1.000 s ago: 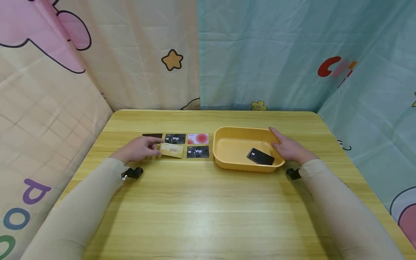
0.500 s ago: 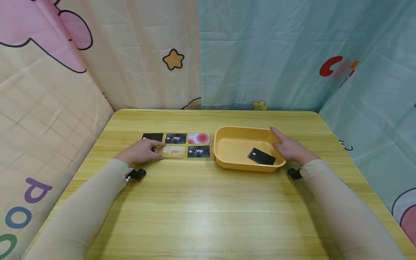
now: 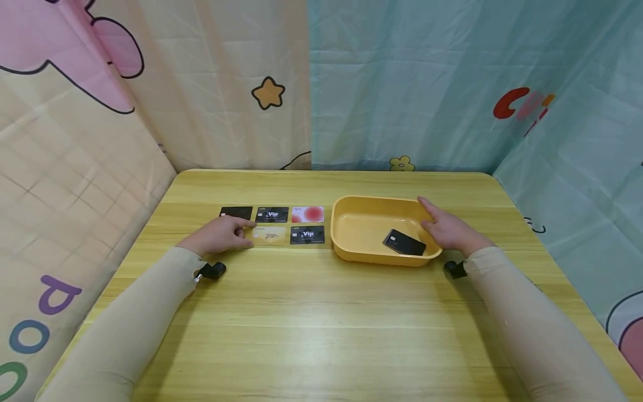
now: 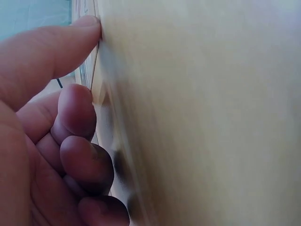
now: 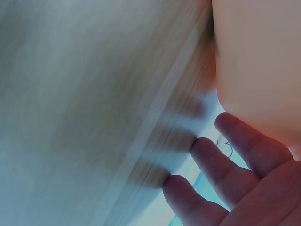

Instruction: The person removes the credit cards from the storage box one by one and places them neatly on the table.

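In the head view a gold card (image 3: 272, 235) lies flat in the near row of cards. My left hand (image 3: 218, 234) holds it at its left end, thumb and index finger at its corners. In the left wrist view the other fingers (image 4: 87, 162) curl close to the tabletop. My right hand (image 3: 449, 229) grips the right end of a yellow plastic basin (image 3: 374, 258), thumb over the rim and fingers outside the wall. Inside the basin is a black VIP card (image 3: 404, 242), lying at a slant.
Beside the gold card lies a black Vip card (image 3: 307, 235). Behind are a dark card (image 3: 237, 211) partly covered by the left hand, another black Vip card (image 3: 272, 214) and a pink-and-white card (image 3: 308, 214). Curtains (image 3: 402, 84) stand past the table's far edge.
The gold card went from tilted, overlapping its neighbours, to flat and in line with the black Vip card, the left hand shifting slightly right with it. The right hand and basin stayed put.
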The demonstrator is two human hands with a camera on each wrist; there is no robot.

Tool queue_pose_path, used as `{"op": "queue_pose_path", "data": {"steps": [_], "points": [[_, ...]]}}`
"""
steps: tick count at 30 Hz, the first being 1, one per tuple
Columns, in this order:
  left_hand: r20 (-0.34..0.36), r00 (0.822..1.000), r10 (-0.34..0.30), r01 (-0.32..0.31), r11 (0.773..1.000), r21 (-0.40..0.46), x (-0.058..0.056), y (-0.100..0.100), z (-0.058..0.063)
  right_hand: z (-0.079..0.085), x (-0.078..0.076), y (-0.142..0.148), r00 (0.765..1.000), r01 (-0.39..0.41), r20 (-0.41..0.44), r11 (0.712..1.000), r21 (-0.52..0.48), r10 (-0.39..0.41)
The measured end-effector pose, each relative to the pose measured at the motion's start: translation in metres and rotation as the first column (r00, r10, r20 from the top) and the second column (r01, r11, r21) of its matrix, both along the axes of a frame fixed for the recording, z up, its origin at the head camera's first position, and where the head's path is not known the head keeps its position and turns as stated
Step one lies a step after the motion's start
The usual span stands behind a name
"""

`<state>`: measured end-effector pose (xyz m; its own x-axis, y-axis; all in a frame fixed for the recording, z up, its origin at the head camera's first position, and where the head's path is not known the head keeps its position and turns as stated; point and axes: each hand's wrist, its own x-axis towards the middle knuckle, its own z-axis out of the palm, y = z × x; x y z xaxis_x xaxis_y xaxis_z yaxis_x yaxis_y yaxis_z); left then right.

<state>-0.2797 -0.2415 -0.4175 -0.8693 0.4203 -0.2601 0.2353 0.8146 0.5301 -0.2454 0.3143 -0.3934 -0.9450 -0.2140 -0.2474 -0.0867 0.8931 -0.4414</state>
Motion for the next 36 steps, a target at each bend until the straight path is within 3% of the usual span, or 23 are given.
{"op": "queue_pose_path", "data": {"steps": [12,22,36], "points": [[0.008,1.0,0.02,-0.021,0.999,0.033,0.0014,0.0014,0.0002,-0.0014,-0.0013,0.0002,1.0,0.008,0.008,1.0,0.007,-0.008],[-0.013,1.0,-0.025,0.025,1.0,0.019,0.0032,0.0034,0.0016,-0.0014,-0.0005,0.0004,1.0,-0.002,0.002,1.0,0.001,0.002],[-0.019,1.0,0.005,-0.005,1.0,0.015,0.0019,0.0021,0.0006,-0.001,-0.0007,-0.0001,1.0,0.008,0.012,1.0,0.001,-0.008]]}}
